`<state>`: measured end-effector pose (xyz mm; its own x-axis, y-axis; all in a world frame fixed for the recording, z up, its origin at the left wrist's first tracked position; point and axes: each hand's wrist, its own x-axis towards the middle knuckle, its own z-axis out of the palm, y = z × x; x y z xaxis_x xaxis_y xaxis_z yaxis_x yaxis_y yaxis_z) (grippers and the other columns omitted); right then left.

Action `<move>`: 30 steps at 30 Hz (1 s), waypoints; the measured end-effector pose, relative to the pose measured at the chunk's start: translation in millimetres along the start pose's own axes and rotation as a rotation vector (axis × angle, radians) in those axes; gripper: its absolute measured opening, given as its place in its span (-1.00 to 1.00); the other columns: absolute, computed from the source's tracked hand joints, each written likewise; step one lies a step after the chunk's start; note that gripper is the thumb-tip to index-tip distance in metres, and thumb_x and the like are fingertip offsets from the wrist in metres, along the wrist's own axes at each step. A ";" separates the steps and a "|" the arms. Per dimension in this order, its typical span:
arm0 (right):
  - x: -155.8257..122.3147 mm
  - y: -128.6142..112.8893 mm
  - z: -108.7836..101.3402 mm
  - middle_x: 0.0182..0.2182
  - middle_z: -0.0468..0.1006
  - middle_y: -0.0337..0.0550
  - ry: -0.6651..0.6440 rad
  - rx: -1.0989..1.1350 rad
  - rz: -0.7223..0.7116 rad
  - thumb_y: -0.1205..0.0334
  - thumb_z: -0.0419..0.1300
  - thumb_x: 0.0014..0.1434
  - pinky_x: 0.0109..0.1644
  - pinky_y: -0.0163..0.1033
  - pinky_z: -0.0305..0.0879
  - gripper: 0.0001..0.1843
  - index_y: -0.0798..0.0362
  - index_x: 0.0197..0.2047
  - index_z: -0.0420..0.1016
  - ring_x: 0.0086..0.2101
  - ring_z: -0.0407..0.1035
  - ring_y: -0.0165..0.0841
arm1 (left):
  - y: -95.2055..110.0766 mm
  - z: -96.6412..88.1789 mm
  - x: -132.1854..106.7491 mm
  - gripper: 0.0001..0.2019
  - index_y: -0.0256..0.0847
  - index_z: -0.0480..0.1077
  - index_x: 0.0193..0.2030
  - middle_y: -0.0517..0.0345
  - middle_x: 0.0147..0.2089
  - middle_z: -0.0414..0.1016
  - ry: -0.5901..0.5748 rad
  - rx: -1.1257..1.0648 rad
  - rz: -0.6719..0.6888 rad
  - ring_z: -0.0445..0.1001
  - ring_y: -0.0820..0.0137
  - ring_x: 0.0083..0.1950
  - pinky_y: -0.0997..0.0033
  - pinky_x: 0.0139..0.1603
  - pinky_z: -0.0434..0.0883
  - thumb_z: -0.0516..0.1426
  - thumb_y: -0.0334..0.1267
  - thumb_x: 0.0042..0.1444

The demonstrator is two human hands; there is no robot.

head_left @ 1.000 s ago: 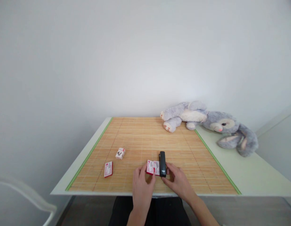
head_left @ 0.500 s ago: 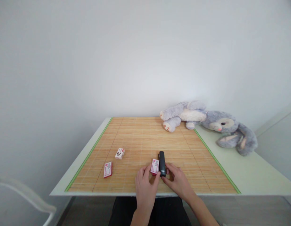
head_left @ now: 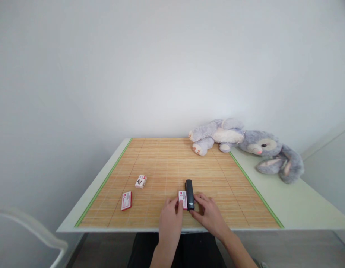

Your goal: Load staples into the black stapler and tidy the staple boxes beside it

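A black stapler (head_left: 189,194) lies on the bamboo mat (head_left: 167,163) near the table's front edge. My right hand (head_left: 208,214) rests just right of it, fingers curled around its near end. A small red and white box (head_left: 183,199) sits flush against the stapler's left side. My left hand (head_left: 170,220) has its fingertips on that box. Two more red and white boxes lie to the left, one flat (head_left: 126,200) and one on its side (head_left: 140,181).
A grey plush rabbit (head_left: 245,145) lies across the back right of the pale green table (head_left: 295,204). A white wall stands behind. A white chair edge (head_left: 29,227) shows at lower left.
The box by the stapler looked wider, like an opened tray, a second ago; my left hand has pushed it together into one narrow box against the stapler. The view shifted slightly.
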<state>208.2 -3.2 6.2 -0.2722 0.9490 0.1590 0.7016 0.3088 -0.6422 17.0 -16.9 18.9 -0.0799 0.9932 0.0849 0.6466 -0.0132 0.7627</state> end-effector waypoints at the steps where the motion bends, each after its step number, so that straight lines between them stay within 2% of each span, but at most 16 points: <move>1: -0.1 0.0 -0.1 -0.07 0.54 -0.14 0.000 0.000 -0.001 0.18 0.29 0.14 0.04 -0.13 0.27 -0.58 -0.10 0.10 0.51 -0.05 0.43 -0.18 | 1.2 -0.9 -0.8 -0.62 -0.05 0.58 -0.05 -0.03 -0.19 0.55 -0.004 0.005 -0.003 0.54 0.19 -0.16 0.17 -0.08 0.42 -0.05 -0.02 0.37; 8: 1.7 2.8 -0.5 -0.07 0.53 -0.12 -0.017 0.012 0.000 0.19 0.28 0.14 0.06 -0.10 0.28 -0.52 -0.08 0.15 0.47 -0.05 0.43 -0.16 | 9.3 0.9 -3.8 -0.62 -0.11 0.56 -0.04 -0.05 -0.14 0.55 -0.035 0.021 -0.074 0.53 0.17 -0.14 0.16 -0.04 0.39 -0.04 -0.05 0.37; 12: 1.4 2.9 -0.7 -0.07 0.53 -0.12 -0.021 0.011 -0.005 0.18 0.28 0.15 0.05 -0.10 0.29 -0.53 -0.09 0.15 0.48 -0.05 0.43 -0.16 | 5.5 -4.9 -5.1 -0.61 -0.07 0.53 0.03 -0.02 -0.06 0.55 -0.025 -0.027 -0.050 0.53 0.18 -0.09 0.15 -0.01 0.41 -0.06 -0.01 0.38; 15: 0.6 4.4 0.0 -0.06 0.52 -0.12 -0.014 0.006 -0.006 0.18 0.28 0.16 0.06 -0.10 0.28 -0.50 -0.08 0.18 0.46 -0.04 0.42 -0.17 | -15.5 -30.0 -0.6 -0.61 -0.09 0.49 0.05 0.01 -0.08 0.52 0.121 0.048 -0.058 0.51 0.18 -0.08 0.15 0.02 0.41 -0.02 0.05 0.35; 18: 0.0 8.0 2.1 -0.02 0.52 -0.10 -0.007 -0.010 0.001 0.16 0.29 0.16 0.08 -0.09 0.27 -0.42 -0.07 0.25 0.41 -0.03 0.42 -0.16 | -53.0 -71.1 8.1 -0.58 -0.15 0.45 0.06 -0.02 -0.08 0.47 0.390 0.271 -0.094 0.46 0.12 0.00 0.07 0.14 0.37 0.04 0.09 0.29; 20: -0.2 10.5 3.6 0.00 0.51 -0.09 -0.008 -0.024 0.004 0.14 0.29 0.15 0.09 -0.09 0.27 -0.40 -0.06 0.27 0.41 -0.01 0.42 -0.15 | -80.8 -98.4 13.8 -0.51 -0.21 0.40 0.13 -0.10 0.00 0.44 0.545 0.414 -0.186 0.41 0.04 0.10 -0.01 0.21 0.32 0.08 0.10 0.24; 22: -0.2 12.2 4.6 0.01 0.52 -0.08 -0.008 -0.036 0.004 0.13 0.29 0.16 0.10 -0.09 0.26 -0.41 -0.06 0.27 0.42 0.00 0.41 -0.15 | -103.7 -118.6 18.2 -0.45 -0.27 0.38 0.17 -0.14 0.03 0.43 0.550 0.465 -0.266 0.40 0.00 0.12 -0.03 0.21 0.32 0.11 0.09 0.18; 24: 0.1 12.7 4.8 0.01 0.52 -0.08 -0.007 -0.039 0.002 0.13 0.28 0.16 0.11 -0.09 0.26 -0.42 -0.05 0.26 0.43 0.00 0.41 -0.15 | -115.7 -127.6 21.1 -0.46 -0.26 0.40 0.16 -0.12 0.02 0.46 0.470 0.407 -0.314 0.45 0.04 0.05 0.03 0.15 0.37 0.13 0.07 0.16; 27: 0.5 11.5 4.0 0.00 0.53 -0.09 0.000 -0.036 0.002 0.14 0.28 0.16 0.10 -0.10 0.26 -0.43 -0.06 0.25 0.43 -0.01 0.42 -0.16 | -105.6 -117.2 22.9 -0.49 -0.21 0.43 0.15 -0.05 0.00 0.49 0.402 0.260 -0.301 0.50 0.12 -0.05 0.13 0.06 0.42 0.15 0.04 0.13; 30: 0.6 9.5 2.7 -0.01 0.53 -0.11 0.004 -0.032 0.000 0.15 0.28 0.16 0.08 -0.11 0.27 -0.44 -0.08 0.25 0.43 -0.03 0.43 -0.17 | -66.7 -83.5 20.9 -0.48 -0.20 0.44 0.15 -0.02 -0.01 0.50 0.340 0.107 -0.201 0.51 0.20 -0.12 0.19 -0.01 0.45 0.16 0.02 0.12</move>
<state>212.9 0.2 -1.8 -0.2700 0.9491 0.1621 0.7220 0.3110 -0.6181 -91.2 -5.0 23.4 -0.4473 0.8796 0.1618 0.6661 0.2070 0.7166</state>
